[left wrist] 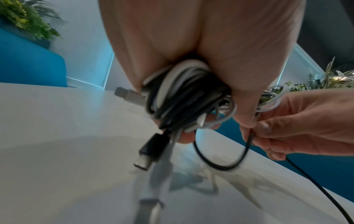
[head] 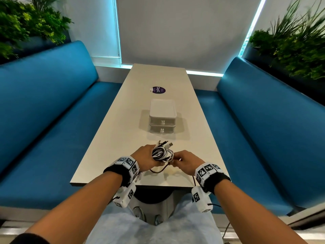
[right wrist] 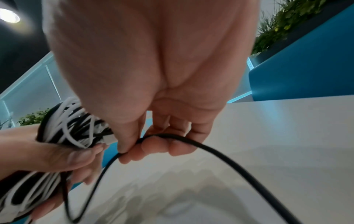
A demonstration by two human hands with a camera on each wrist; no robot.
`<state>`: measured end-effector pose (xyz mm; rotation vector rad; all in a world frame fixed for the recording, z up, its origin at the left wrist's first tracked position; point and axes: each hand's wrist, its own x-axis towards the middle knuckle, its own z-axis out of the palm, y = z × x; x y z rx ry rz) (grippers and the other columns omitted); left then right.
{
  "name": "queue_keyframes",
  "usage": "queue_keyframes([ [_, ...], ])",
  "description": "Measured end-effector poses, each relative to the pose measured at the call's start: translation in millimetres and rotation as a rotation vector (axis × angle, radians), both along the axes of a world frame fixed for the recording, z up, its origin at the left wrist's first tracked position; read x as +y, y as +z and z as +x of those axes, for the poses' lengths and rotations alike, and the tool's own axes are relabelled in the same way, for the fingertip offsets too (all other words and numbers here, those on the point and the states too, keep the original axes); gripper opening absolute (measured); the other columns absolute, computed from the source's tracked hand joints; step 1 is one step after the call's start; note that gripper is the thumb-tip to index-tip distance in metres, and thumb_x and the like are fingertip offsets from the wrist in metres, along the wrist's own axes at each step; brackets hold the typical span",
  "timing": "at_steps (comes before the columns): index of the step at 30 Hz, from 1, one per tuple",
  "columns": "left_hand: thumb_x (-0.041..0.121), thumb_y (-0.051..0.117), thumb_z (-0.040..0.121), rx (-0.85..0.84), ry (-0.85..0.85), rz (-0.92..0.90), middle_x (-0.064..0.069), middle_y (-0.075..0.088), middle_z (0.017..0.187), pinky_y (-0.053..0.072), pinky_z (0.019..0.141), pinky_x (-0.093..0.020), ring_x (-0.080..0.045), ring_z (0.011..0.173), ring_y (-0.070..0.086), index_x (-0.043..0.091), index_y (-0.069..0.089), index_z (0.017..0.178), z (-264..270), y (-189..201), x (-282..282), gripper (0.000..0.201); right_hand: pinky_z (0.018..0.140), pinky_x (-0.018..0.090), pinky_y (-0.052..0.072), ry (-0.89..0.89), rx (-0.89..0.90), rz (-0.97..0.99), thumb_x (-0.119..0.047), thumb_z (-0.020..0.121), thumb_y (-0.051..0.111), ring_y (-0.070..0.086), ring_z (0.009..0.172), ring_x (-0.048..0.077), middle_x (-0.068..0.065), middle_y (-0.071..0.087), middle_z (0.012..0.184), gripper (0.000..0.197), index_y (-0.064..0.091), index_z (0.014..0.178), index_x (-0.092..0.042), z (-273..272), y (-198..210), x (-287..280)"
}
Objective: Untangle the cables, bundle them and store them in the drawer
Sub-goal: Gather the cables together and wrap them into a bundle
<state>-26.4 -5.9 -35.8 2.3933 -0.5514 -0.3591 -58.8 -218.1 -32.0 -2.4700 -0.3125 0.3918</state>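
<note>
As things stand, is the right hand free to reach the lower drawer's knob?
Probably not yet. The path over the table to the lower drawer's knob looks open, but the right hand pinches a black cable trailing from the bundle that the left hand grips.

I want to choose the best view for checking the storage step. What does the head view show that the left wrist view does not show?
Only the head view shows the white two-drawer box, both drawers closed, and the purple round sticker beyond it.

Only the left wrist view shows the black connector hanging below the bundle.

Both show the left hand gripping the cable bundle, the right hand pinching a loose black cable, and the table.
</note>
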Motion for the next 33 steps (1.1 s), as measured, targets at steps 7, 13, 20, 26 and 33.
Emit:
queue_keyframes([
  [7,0.017,0.076,0.077,0.176,-0.022,-0.288,-0.002,0.074,0.092,0.056,0.088,-0.039,-0.018,0.087,0.069,0.020,0.072,0.097,-11.7,1.9,-6.0,0.021,0.069,0.027,0.053,-0.158,0.081,0.302,-0.020,0.096,0.056,0.058,0.062,0.009,-0.004,0.068,0.079,0.017,0.068,0.084,-0.016,-7.7,-7.7,2.8],
  [13,0.012,0.071,0.076,0.162,0.036,-0.274,-0.003,0.071,0.079,0.057,0.069,-0.038,-0.019,0.067,0.066,0.018,0.066,0.092,-12.6,10.2,-22.3,0.018,0.065,0.026,0.050,-0.251,0.045,0.427,-0.012,0.096,0.057,0.054,0.061,0.013,0.002,0.068,0.078,0.014,0.069,0.090,-0.009,-8.0,-5.2,0.8],
  [20,0.012,0.072,0.062,0.135,0.105,-0.148,0.002,0.069,0.080,0.055,0.064,-0.031,-0.020,0.074,0.066,0.024,0.063,0.085,-8.4,7.4,-30.2,0.027,0.067,0.027,0.052,-0.301,0.015,0.505,-0.002,0.091,0.058,0.057,0.064,0.013,0.006,0.071,0.076,0.014,0.071,0.092,0.001,-4.8,2.3,2.4],
  [26,0.018,0.056,0.075,-0.027,0.181,0.067,-0.003,0.067,0.089,0.055,0.076,-0.038,-0.028,0.082,0.063,0.020,0.061,0.093,-0.2,7.4,-19.9,0.019,0.079,0.028,0.051,-0.148,-0.013,0.023,-0.024,0.087,0.066,0.065,0.085,0.016,0.002,0.074,0.096,0.018,0.075,0.103,-0.019,-6.6,-5.1,-4.5],
  [33,0.003,0.055,0.080,-0.032,0.140,0.099,-0.012,0.063,0.110,0.050,0.082,-0.035,-0.033,0.099,0.060,0.010,0.053,0.111,-2.9,-0.1,-17.9,0.031,0.077,0.031,0.052,-0.278,-0.100,-0.043,-0.030,0.092,0.061,0.065,0.084,0.019,0.002,0.069,0.095,0.013,0.069,0.098,-0.021,-1.1,-11.4,-2.1],
])
